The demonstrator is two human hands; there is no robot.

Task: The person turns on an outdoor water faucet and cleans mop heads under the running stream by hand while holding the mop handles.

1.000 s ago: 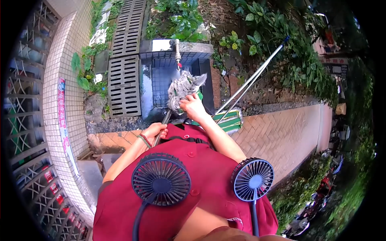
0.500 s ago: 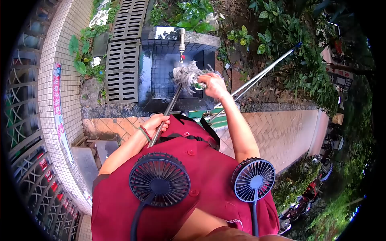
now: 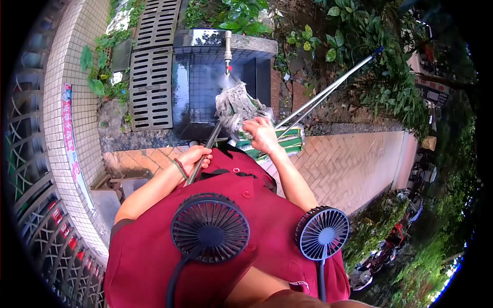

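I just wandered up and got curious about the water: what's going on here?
A person in a dark red buttoned shirt seems to be rinsing a grey, stringy mop head. The left hand has its grip around a silvery metal pole, while the right hand is on the mop's strands. Water sprays from a metal tap with a red part, and the mop head is just below it, over the near side of a dark, tiled basin.
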